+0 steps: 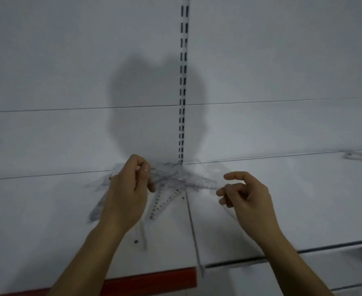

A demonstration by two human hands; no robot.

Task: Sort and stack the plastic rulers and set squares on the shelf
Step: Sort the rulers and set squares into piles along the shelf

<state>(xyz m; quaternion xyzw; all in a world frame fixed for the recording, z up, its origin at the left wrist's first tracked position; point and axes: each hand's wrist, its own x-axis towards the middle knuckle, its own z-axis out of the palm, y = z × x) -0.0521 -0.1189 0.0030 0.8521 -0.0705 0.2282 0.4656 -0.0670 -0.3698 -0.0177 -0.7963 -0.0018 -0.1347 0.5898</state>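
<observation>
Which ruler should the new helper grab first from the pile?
Find the slotted upright on the back wall; the clear pile lies at its foot. Take the ruler pointing toward you between the left hand and right hand, its markings sharpest.

Clear glossy plastic rulers (171, 178), matt white smooth shelf (282, 199), perforated metal upright (183, 82), red edge strip (154, 278)

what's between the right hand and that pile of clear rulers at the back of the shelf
Nothing visible. The right hand hovers over bare white shelf, with the pile of clear rulers just to its left by the slotted upright. The left hand is at the pile's left side, not in the path.
</observation>
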